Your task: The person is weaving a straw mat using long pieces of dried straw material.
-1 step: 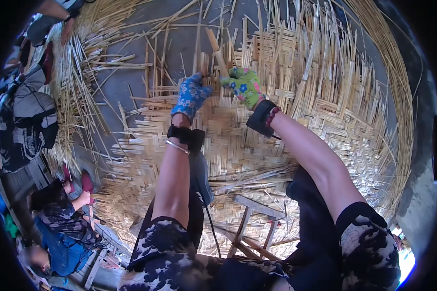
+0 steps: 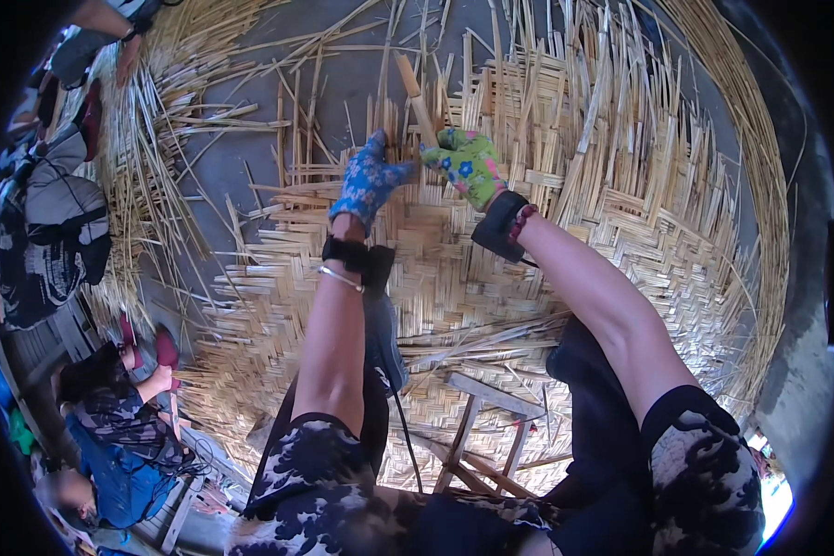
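A half-woven mat (image 2: pixel 435 269) of split straw-coloured strips lies on the floor before me. My left hand (image 2: pixel 369 181), in a blue flowered glove, rests at its unwoven far edge. Its thumb stands apart from the fingers, and I see nothing held in it. Just to the right, my right hand (image 2: pixel 466 167), in a green flowered glove, is closed around the lower end of a light brown bamboo stick (image 2: pixel 413 88). That stick points away from me and leans slightly left. Upright loose strips (image 2: pixel 389 116) stick out of the weave between and beyond both hands.
Loose strips (image 2: pixel 157 157) lie heaped at the far left, and a long bundle (image 2: pixel 736 79) curves along the right. A low wooden frame (image 2: pixel 495 398) is between my legs. Another person (image 2: pixel 125 463) sits at the lower left; a person's arm (image 2: pixel 111 23) shows at the upper left.
My left hand has shifted very slightly right, and its thumb and fingers look more spread. The right hand and the stick have barely moved.
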The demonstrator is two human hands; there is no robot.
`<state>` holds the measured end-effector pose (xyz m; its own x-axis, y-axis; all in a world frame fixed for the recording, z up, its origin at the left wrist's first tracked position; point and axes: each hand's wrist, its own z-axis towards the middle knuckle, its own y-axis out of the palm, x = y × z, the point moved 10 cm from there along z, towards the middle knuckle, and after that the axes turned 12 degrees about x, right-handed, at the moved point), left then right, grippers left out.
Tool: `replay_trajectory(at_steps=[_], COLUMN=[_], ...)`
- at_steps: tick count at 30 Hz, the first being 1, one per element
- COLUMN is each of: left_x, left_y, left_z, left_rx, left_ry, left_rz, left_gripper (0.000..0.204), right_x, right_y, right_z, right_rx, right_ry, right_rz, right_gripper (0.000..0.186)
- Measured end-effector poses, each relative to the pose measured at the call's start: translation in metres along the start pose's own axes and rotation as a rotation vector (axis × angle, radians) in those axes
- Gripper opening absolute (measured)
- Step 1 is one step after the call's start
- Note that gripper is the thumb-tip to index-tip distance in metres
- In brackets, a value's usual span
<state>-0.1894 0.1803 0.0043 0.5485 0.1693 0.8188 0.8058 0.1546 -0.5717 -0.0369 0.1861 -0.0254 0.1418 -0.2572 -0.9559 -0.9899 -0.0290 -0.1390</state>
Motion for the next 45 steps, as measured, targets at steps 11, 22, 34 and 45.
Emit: replay_trajectory(at_steps=[11,22,34,45], left_x=[-0.038,-0.046,-0.047,-0.055], left_y=[0.027,-0.004,-0.01,-0.024], left_z=[-0.008,-0.019,-0.021,-0.02], left_rx=[-0.196,0.192,0.274,0.411], left_ry=[-0.467,-0.517,-0.524,-0.387], left_rz=[-0.001,-0.664,-0.698,-0.625], left_gripper=[0.033,0.02,0.019,0.007], right_x=[-0.001,0.022,0.016,-0.01], right_y=[0.011,0.046,0.039,0.019], right_z=[0.018,0.015,0.022,-0.012], right_rx=[-0.14,-0.455,-0.41,-0.002], right_ry=[-0.119,-0.321,-0.092,-0.253], right_rz=[-0.554,-0.796,-0.711,-0.591], right_gripper=[0.034,0.035,0.041,0.043])
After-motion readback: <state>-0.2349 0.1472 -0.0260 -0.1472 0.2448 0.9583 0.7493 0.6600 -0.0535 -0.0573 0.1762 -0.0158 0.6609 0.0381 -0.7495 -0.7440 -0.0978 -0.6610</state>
